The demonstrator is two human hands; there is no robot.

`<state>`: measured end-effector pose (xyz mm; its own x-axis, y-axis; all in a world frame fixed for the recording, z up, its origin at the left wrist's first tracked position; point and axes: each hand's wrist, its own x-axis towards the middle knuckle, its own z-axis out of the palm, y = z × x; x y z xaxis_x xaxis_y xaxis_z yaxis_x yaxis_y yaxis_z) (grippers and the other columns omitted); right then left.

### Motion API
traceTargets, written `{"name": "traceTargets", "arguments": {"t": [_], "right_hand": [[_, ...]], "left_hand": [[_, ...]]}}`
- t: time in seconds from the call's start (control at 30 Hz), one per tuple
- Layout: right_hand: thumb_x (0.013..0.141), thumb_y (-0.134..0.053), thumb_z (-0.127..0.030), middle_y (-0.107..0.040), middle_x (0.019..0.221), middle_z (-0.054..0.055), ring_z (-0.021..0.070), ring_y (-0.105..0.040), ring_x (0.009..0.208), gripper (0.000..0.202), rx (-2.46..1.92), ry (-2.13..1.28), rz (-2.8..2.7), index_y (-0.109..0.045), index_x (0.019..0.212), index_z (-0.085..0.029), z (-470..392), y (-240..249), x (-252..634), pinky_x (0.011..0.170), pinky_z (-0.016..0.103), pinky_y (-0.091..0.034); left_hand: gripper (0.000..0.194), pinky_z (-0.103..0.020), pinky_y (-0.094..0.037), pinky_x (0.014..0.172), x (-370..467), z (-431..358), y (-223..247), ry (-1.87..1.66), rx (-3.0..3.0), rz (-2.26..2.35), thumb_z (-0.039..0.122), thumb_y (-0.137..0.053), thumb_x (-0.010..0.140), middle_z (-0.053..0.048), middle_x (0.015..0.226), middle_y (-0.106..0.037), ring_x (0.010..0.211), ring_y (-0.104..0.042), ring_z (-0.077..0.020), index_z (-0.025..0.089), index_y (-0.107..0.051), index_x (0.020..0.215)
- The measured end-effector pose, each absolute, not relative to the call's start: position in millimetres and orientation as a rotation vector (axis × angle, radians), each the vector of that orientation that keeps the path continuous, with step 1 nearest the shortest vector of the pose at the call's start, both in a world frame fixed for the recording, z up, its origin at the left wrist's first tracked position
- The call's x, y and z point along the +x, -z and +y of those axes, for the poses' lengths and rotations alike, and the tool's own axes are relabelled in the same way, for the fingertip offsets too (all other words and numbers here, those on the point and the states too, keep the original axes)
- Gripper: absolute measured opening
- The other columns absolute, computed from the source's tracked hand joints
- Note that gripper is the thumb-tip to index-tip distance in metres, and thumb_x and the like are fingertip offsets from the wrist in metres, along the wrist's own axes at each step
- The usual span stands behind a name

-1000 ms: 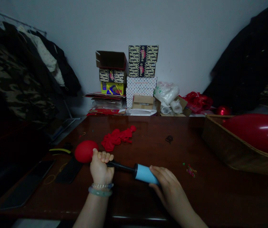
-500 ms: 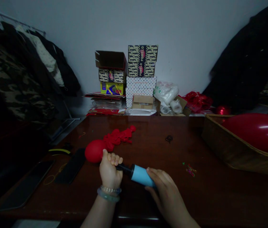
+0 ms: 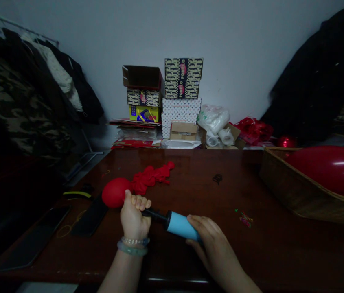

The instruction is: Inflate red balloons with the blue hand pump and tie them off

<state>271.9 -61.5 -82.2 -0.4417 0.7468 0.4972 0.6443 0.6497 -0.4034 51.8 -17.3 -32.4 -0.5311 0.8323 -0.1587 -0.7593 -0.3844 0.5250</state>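
Note:
A balloon pump (image 3: pixel 182 225) with a light blue barrel and a black rod lies slantwise between my hands, above the table. My left hand (image 3: pixel 135 213) is wrapped around its black end. A small, partly filled red balloon (image 3: pixel 116 192) bulges out on the far left side of that fist; its neck is hidden by the fingers. My right hand (image 3: pixel 213 244) closes around the right end of the blue barrel. Just beyond the balloon, a heap of limp red balloons (image 3: pixel 150 177) rests on the table.
On the dark wooden table (image 3: pixel 196 175) lie two dark phones (image 3: pixel 36 240), a yellow-edged object (image 3: pixel 77 195), a black band (image 3: pixel 217 178) and small coloured bits (image 3: pixel 245 219). At right, a woven basket (image 3: pixel 300 197) holds a large red balloon (image 3: pixel 333 169). Boxes (image 3: pixel 181 112) stand behind.
My left hand and the balloon have moved left, away from the blue barrel, so more of the black rod shows. My right hand has stayed nearly still.

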Motion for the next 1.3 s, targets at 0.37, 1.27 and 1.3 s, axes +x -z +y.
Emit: {"name": "traceTargets", "arguments": {"t": [0.37,1.27,1.3], "right_hand": [[0.087,-0.060,-0.020,-0.061,0.123,0.011,0.0241,-0.058,0.112,0.045,-1.039,-0.142,-2.260,-0.049,0.131,-0.021,-51.9,85.7,286.8,0.096,0.045,-0.049],[0.084,-0.062,-0.020,-0.063,0.120,0.011,0.0251,-0.060,0.109,0.045,-1.052,-0.150,-2.169,-0.051,0.129,-0.020,-59.1,87.7,271.6,0.092,0.045,-0.052],[0.085,-0.062,-0.021,-0.063,0.120,0.011,0.0251,-0.060,0.110,0.045,-1.057,-0.147,-2.177,-0.051,0.129,-0.021,-57.4,87.3,273.7,0.093,0.045,-0.052]], "left_hand": [[0.043,-0.020,-0.028,0.038,31.0,-15.6,32.9,-2.068,0.099,0.676,0.032,-0.054,0.090,0.008,0.042,-0.028,0.035,-0.026,-0.0056,0.019,-0.031,0.056],[0.048,-0.020,-0.028,0.039,53.0,-15.9,31.5,-2.032,0.191,0.699,0.040,-0.063,0.084,0.009,0.043,-0.028,0.036,-0.026,-0.0052,0.019,-0.031,0.056],[0.047,-0.020,-0.028,0.039,46.9,-15.6,30.7,-2.042,0.180,0.702,0.040,-0.062,0.084,0.009,0.043,-0.028,0.036,-0.026,-0.0052,0.019,-0.031,0.056]]}}
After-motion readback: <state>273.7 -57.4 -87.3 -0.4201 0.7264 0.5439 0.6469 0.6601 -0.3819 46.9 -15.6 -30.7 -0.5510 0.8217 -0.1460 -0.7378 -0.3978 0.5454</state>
